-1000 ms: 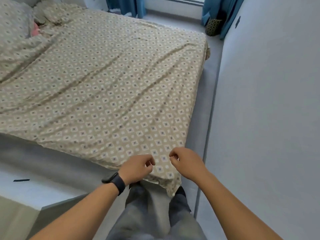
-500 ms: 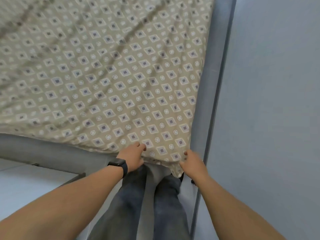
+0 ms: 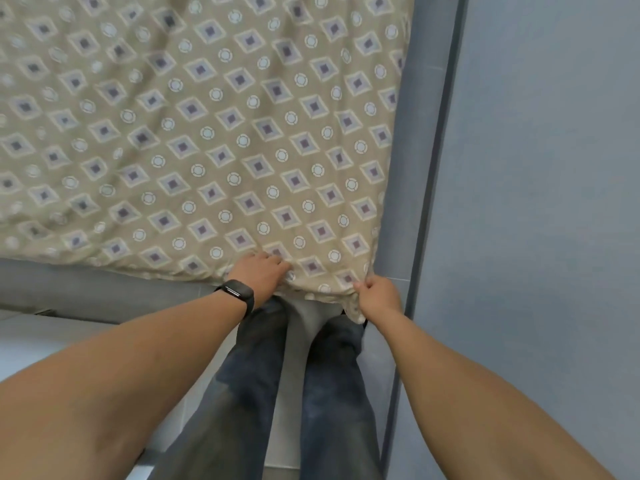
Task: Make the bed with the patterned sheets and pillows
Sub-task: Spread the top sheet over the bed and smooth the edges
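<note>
Pinching the patterned sheet point(image 3: 214, 133) at its near corner, the right hand point(image 3: 375, 296) draws it taut along the bed's foot, while the left hand point(image 3: 263, 275) presses flat, fingers extended, anchoring the hem beside it.

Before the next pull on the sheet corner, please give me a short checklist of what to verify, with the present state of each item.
1. Right hand pinches the corner of the patterned sheet: ok.
2. Left hand rests on the sheet edge: ok; real grip: cannot tell.
3. Sheet lies smooth near the corner: ok, only faint creases.
4. Corner tucked under the mattress: not ok, it hangs loose.
5. Room for the right hand beside the wall: ok, narrow.
</note>
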`<state>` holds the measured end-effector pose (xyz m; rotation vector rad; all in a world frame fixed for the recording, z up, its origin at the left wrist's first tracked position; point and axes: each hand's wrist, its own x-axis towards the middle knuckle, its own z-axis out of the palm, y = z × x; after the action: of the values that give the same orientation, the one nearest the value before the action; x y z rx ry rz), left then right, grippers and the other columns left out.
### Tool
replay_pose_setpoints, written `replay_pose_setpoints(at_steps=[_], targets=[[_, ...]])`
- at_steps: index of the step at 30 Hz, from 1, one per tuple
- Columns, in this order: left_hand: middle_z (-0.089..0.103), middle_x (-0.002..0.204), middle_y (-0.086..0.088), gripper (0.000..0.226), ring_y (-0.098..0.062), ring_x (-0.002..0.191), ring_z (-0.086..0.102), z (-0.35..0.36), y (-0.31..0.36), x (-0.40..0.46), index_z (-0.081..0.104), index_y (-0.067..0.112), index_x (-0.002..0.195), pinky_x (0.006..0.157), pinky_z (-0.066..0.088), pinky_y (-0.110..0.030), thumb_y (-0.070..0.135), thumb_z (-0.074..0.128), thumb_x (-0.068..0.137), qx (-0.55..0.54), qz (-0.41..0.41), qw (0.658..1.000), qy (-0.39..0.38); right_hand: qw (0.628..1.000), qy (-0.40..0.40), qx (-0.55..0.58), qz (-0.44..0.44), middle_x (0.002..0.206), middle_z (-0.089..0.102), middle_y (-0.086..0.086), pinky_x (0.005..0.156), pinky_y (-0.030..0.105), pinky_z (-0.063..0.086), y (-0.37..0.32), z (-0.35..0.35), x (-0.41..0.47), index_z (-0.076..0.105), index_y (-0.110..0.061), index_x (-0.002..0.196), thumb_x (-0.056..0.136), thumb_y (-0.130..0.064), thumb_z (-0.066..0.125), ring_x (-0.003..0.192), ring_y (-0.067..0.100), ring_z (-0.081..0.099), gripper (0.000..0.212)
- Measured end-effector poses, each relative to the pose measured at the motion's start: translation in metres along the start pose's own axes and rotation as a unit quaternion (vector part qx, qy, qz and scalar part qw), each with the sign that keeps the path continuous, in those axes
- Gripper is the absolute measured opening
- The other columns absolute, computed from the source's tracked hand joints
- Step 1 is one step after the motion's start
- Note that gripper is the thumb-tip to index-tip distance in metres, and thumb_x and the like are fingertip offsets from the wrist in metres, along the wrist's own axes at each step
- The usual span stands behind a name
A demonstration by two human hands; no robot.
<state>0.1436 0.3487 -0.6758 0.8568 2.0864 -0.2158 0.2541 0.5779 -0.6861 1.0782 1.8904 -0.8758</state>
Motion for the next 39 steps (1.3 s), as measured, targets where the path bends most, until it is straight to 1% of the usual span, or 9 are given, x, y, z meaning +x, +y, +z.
replay_pose_setpoints(at_steps=[4, 9, 13, 16, 20, 26, 31, 36, 39], targets=[[0.056, 0.122, 0.002, 0.042, -0.025, 0.115, 0.051, -0.013, 0.010, -0.018, 0.049, 0.028, 0.130, 0.092, 0.039, -0.036, 0.007, 0.047, 0.094, -0.041, -0.010, 0.999, 0.027, 0.997, 0.032, 0.042, -0.061, 0.097, 0.058, 0.003, 0.068, 0.036, 0.046, -0.002, -0.017, -0.023, 0.052, -0.013, 0.078, 0.105, -0.034, 0.046, 0.081, 0.022, 0.057, 0.035], [0.049, 0.088, 0.000, 0.039, -0.026, 0.077, 0.042, -0.001, 0.017, -0.054, 0.046, 0.020, 0.090, 0.063, 0.026, -0.033, -0.009, 0.061, 0.068, -0.099, -0.021, 0.975, 0.197, 0.982, 0.076, 0.096, -0.142, 0.136, 0.041, -0.008, 0.112, 0.036, 0.032, -0.001, -0.024, -0.053, 0.058, -0.020, 0.102, 0.108, -0.037, 0.036, 0.127, 0.013, 0.035, 0.029], [0.043, 0.075, 0.001, 0.035, -0.027, 0.070, 0.040, -0.010, 0.025, -0.070, 0.035, 0.020, 0.081, 0.057, 0.029, -0.036, -0.012, 0.047, 0.073, -0.260, -0.145, 0.921, 0.252, 0.974, 0.095, 0.127, -0.164, 0.091, 0.057, -0.006, 0.084, 0.039, 0.046, -0.009, -0.028, -0.070, 0.048, -0.024, 0.087, 0.108, -0.045, 0.030, 0.092, 0.017, 0.052, 0.035], [0.052, 0.082, -0.002, 0.024, -0.027, 0.075, 0.049, -0.019, 0.034, -0.070, 0.041, 0.016, 0.087, 0.058, 0.036, -0.038, -0.008, 0.042, 0.082, -0.324, -0.205, 0.883, 0.270, 0.962, 0.093, 0.201, -0.162, 0.080, 0.053, -0.002, 0.059, 0.028, 0.039, -0.026, -0.037, -0.081, 0.048, -0.018, 0.092, 0.110, -0.040, 0.034, 0.073, 0.015, 0.049, 0.031], [0.053, 0.092, -0.001, 0.006, -0.029, 0.086, 0.053, -0.017, 0.052, -0.069, 0.049, 0.019, 0.093, 0.069, 0.046, -0.043, 0.019, 0.054, 0.096, -0.272, -0.226, 0.884, 0.307, 0.939, 0.064, 0.310, -0.133, 0.090, 0.066, 0.003, 0.076, 0.034, 0.054, -0.040, -0.047, -0.081, 0.059, -0.017, 0.096, 0.106, -0.043, 0.045, 0.087, 0.023, 0.064, 0.031], [0.032, 0.140, -0.005, 0.087, -0.031, 0.126, 0.036, 0.021, 0.114, -0.064, 0.025, 0.027, 0.143, 0.108, 0.036, -0.048, 0.026, 0.066, 0.066, -0.323, -0.130, 0.893, 0.284, 0.856, -0.164, 0.488, -0.041, 0.114, 0.073, 0.019, 0.097, 0.056, 0.055, -0.042, -0.046, -0.088, 0.064, -0.005, 0.122, 0.089, -0.044, 0.075, 0.105, 0.036, 0.072, 0.052], [0.014, 0.158, 0.003, 0.101, -0.024, 0.147, 0.019, 0.015, 0.115, -0.079, -0.006, 0.041, 0.154, 0.119, 0.017, -0.043, 0.057, 0.054, 0.075, -0.254, 0.018, 0.952, 0.169, 0.813, -0.174, 0.556, -0.023, 0.125, 0.066, 0.028, 0.101, 0.061, 0.050, -0.024, -0.046, -0.101, 0.059, 0.001, 0.132, 0.074, -0.023, 0.086, 0.114, 0.043, 0.066, 0.068], [-0.001, 0.166, -0.003, 0.122, -0.028, 0.154, 0.000, 0.028, 0.099, -0.111, -0.025, 0.037, 0.154, 0.123, 0.008, -0.047, 0.033, 0.068, 0.075, -0.107, 0.033, 0.989, 0.096, 0.837, -0.128, 0.532, 0.014, 0.111, 0.074, 0.021, 0.093, 0.064, 0.053, 0.001, -0.050, -0.119, 0.063, -0.006, 0.126, 0.095, -0.031, 0.071, 0.100, 0.042, 0.072, 0.041], [0.033, 0.153, -0.004, 0.092, -0.029, 0.141, 0.036, 0.024, 0.097, -0.120, 0.006, 0.028, 0.159, 0.114, 0.029, -0.041, 0.017, 0.059, 0.084, -0.132, -0.015, 0.970, 0.203, 0.823, -0.149, 0.548, 0.018, 0.113, 0.074, 0.020, 0.097, 0.064, 0.051, -0.005, -0.046, -0.141, 0.066, -0.008, 0.122, 0.098, -0.039, 0.065, 0.102, 0.041, 0.072, 0.040]])
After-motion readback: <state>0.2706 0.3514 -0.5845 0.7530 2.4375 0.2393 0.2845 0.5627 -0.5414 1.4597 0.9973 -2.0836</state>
